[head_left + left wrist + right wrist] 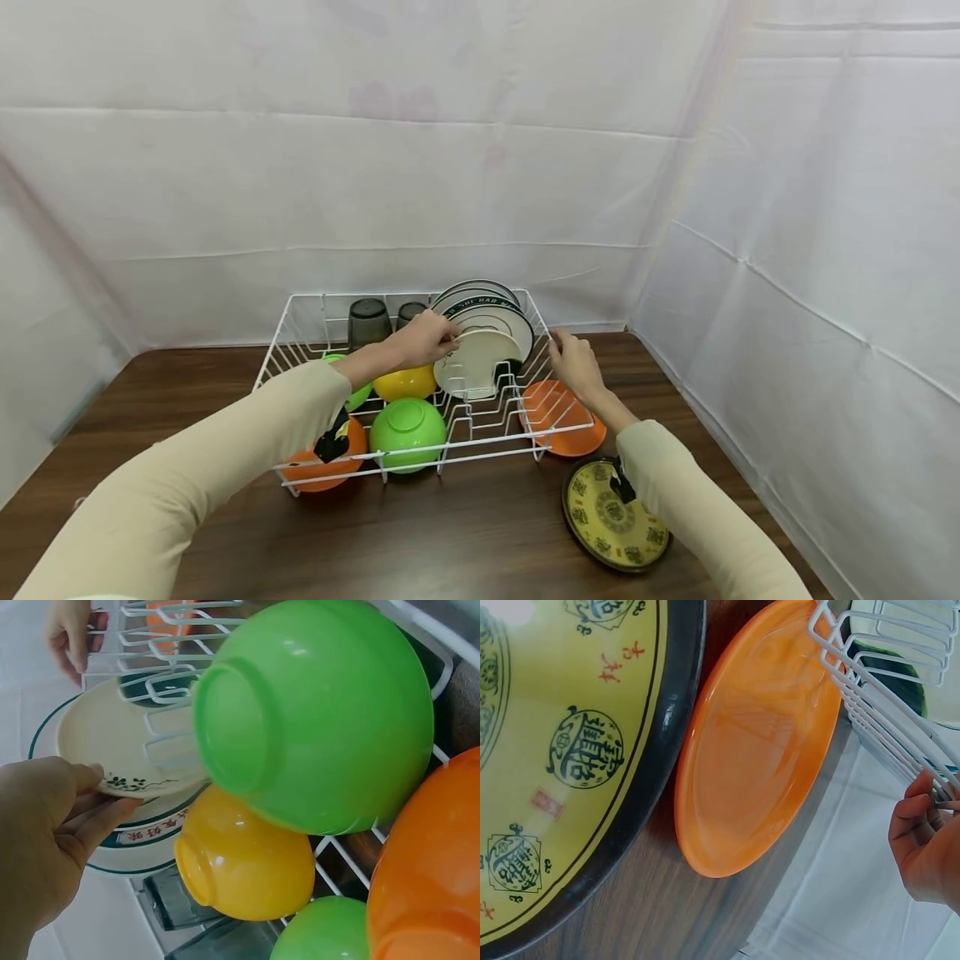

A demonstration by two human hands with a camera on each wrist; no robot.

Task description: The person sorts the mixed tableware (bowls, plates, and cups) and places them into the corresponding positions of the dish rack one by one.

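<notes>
A white wire dish rack (480,433) is sitting on a brown wooden table (465,533). The person's left hand (427,337) is pinching the rim of a cream plate (480,360) with thumb and fingers; that plate is standing on edge in the rack's slots, just in front of a row of green-rimmed plates (491,312). The right hand (573,360) is curling its fingers over the wires of the rack's right side.

Inside the rack, bowls are lying upside down: a green bowl (407,432) at the front, a yellow bowl (405,383) behind it, an orange bowl (318,468) at the front left corner, and a second green bowl (358,392) partly hidden by the sleeve. Two dark cups (369,322) are standing at the back.

Outside the rack, an orange plate (566,421) is lying partly beneath its right edge, and a yellow dish with a dark rim (611,517) is lying just beside that plate.
</notes>
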